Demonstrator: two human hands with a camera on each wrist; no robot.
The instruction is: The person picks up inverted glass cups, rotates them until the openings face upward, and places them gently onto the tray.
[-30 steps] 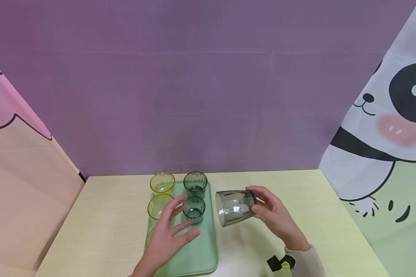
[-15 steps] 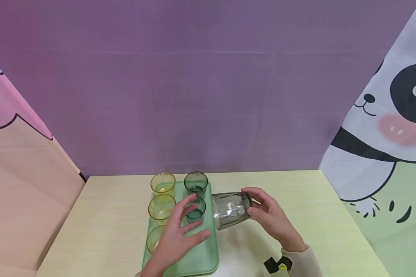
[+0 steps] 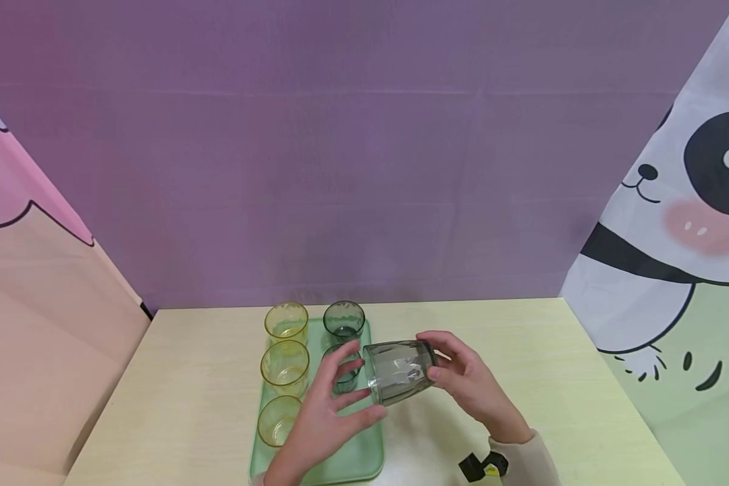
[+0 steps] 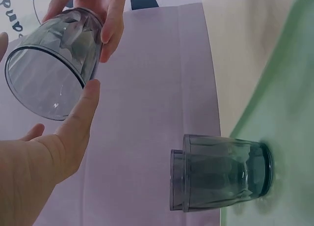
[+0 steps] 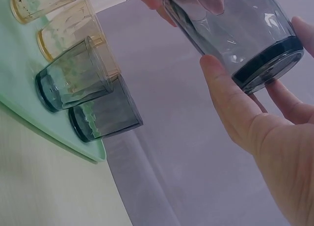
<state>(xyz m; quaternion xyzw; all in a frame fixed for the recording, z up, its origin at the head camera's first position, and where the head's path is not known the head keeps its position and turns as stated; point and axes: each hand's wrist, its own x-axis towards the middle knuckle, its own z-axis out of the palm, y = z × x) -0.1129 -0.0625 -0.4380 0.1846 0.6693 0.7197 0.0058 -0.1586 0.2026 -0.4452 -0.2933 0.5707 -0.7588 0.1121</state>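
Note:
A smoky grey glass tumbler [image 3: 399, 371] lies tilted on its side in the air, its mouth toward the left. My right hand [image 3: 476, 388] holds it around the base, with thumb and fingers on opposite sides. Spread around the mouth end is my left hand [image 3: 328, 412], fingers apart and only lightly bent. In the left wrist view one fingertip [image 4: 91, 88] of that hand meets the tumbler's rim; firm contact on its other side cannot be made out. Beneath the left hand, a green tray [image 3: 364, 452] bears upright tumblers.
On the tray's left stand three yellow tumblers, at the back [image 3: 286, 320], middle [image 3: 284, 364] and front [image 3: 275, 425]. To their right are two dark grey-green ones, a far one [image 3: 343, 317] and a nearer one [image 3: 346, 385] partly behind the left hand. A purple backdrop [image 3: 340, 169] rises behind the table.
My left hand has moved right, and my right hand has carried the grey tumbler left and slightly down. The tumbler's mouth now sits at the left hand's fingers. The front yellow tumbler shows more.

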